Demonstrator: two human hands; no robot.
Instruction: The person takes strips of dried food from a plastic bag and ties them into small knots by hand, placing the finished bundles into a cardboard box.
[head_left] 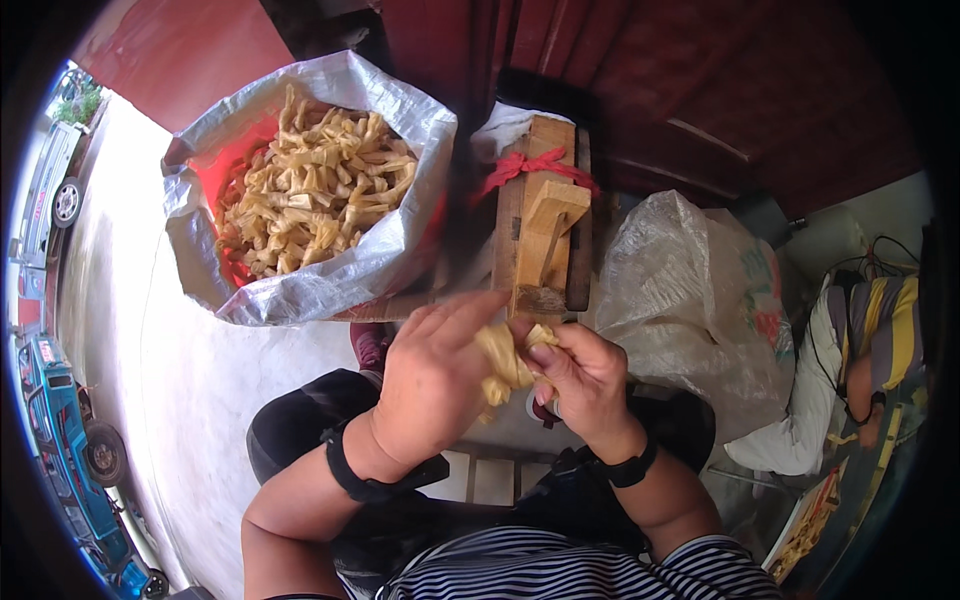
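Note:
Between my hands is a pale yellow knotted strip (pixel 505 362), twisted and pliable, resembling tofu skin. My right hand (pixel 592 385) pinches one end of it between thumb and fingers. Curled against its other side is my left hand (pixel 432 375); its fingers are slightly blurred and its thumb is hidden. Just beyond the fingertips stands a wooden device (pixel 548 235), an upright block tied with a red cloth strip (pixel 525 168). To the left, a silver-lined sack (pixel 425 125) is filled with many similar yellow knots (pixel 320 185).
A crumpled translucent plastic bag (pixel 690 300) sits right of the wooden device. At the far right, another person's arm (pixel 862 385) is beside a tray of yellow pieces (pixel 805 530). A dark red panel (pixel 680 90) stands behind. Parked vehicles, one blue (pixel 75 450), line the left.

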